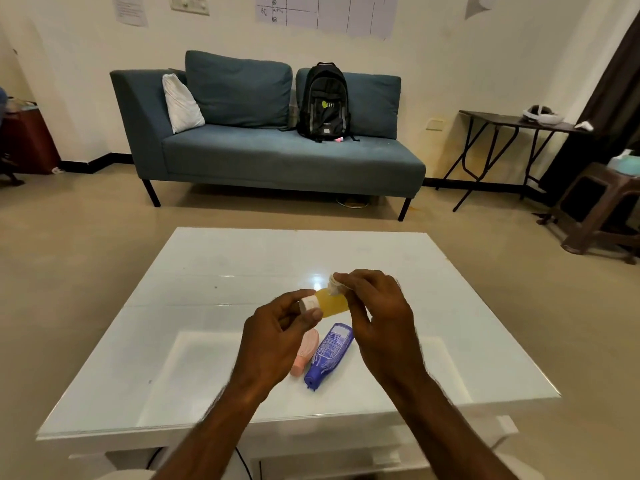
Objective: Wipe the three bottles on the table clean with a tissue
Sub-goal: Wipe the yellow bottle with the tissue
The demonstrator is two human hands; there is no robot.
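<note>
In a living room, over a glossy white table (207, 271), held a small yellow bottle (334, 303) up in two bare hands.

Pinched the bottle's white-capped end between thumb and fingers of the left hand (277, 337), with the bottle roughly level above the tabletop, cap to the left. Clasped a crumpled white tissue (334, 284) in the right hand (377, 313) and pressed it on the bottle's other end. Showed a pink bottle (306, 351) and a blue bottle (330, 355) lying flat on the table just below the hands, side by side, caps toward the near edge, the pink one partly hidden behind the left hand. Showed, beyond the table, a teal sofa (277, 157) against a cream wall (86, 64), with a black backpack (323, 102) upright on the seat and a white pillow (181, 103) by its left arm.
</note>
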